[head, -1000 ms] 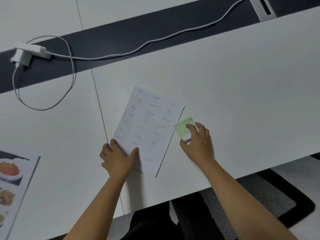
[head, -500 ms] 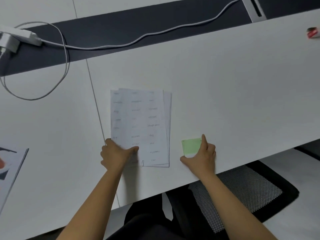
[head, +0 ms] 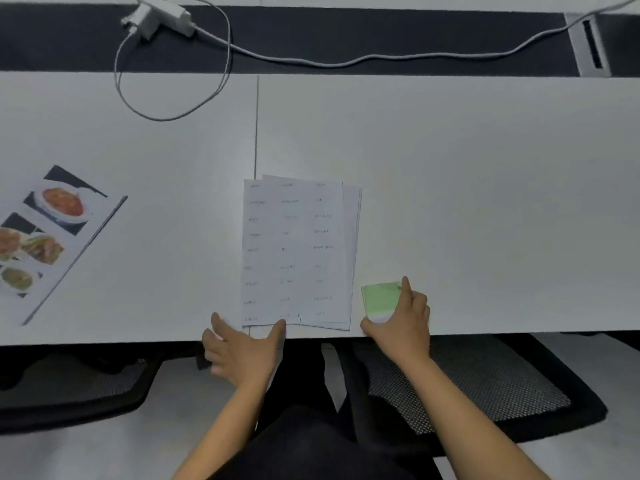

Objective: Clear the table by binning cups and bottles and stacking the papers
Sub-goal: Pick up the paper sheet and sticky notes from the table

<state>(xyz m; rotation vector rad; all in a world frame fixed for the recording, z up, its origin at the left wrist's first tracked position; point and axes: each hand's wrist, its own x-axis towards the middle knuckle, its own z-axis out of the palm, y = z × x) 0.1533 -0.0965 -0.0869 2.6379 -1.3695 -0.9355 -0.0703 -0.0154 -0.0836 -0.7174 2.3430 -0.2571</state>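
A small stack of white printed papers [head: 298, 251] lies squared near the front edge of the white table [head: 467, 202], its sheets slightly fanned at the right. My left hand [head: 242, 348] is at the table's edge with fingers spread, its thumb touching the stack's lower edge. A green note pad [head: 379, 299] lies flat just right of the stack. My right hand [head: 401, 320] holds the pad between the index finger along its right side and the thumb at its lower left corner. No cups or bottles are in view.
A brochure with food photos [head: 52, 237] lies at the left. A white charger [head: 159, 15] and its looping cable [head: 346, 62] run along the dark strip at the back, near a grey cable port [head: 588, 43]. Black mesh chairs [head: 485, 386] stand below the table edge.
The papers turned from slanted to straight and came closer to the front edge. My left hand slid off their corner and spread out. The green pad moved down beside the stack.
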